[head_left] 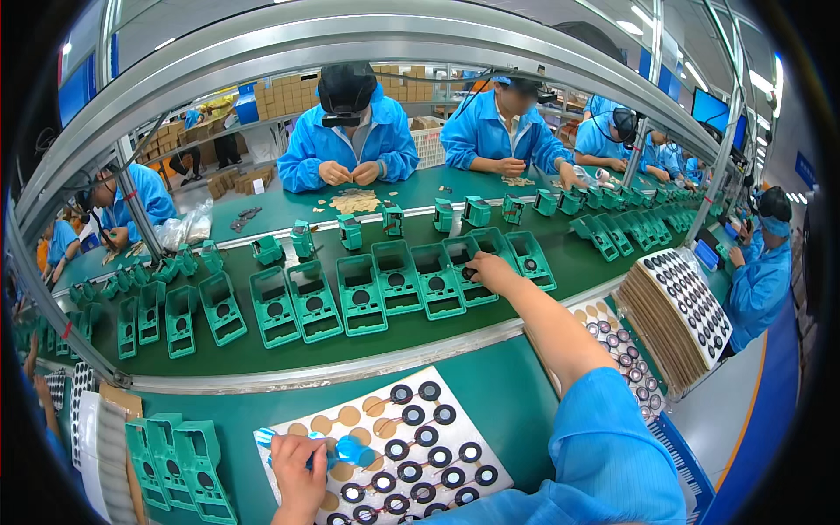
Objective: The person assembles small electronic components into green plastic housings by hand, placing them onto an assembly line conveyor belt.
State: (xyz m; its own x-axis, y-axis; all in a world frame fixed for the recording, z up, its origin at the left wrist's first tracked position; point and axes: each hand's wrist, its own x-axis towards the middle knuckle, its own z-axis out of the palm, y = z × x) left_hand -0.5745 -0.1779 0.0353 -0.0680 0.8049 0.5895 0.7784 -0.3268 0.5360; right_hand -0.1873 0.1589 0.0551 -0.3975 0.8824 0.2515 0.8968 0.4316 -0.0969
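Observation:
My right hand (493,273) reaches over to the row of green plastic housings (359,302). Its closed fingertips are on a round black disc (470,273) inside one housing. My left hand (299,468) is pinched over a white sheet (437,385), with shiny blue film (354,451) sticking out on both sides of the fingers. On that sheet lie several black ring-shaped discs with pale centres (427,436), joined to thin reddish wires. The sheet's upper left part shows bare tan circles (348,415). Many of the standing housings have a black disc in them.
Three green housings (179,468) sit at my lower left. Stacked disc trays (678,319) and bagged discs (626,359) are at right. A metal rail (350,376) edges the green belt. Smaller green parts (350,232) line its far side, where co-workers in blue (350,144) sit.

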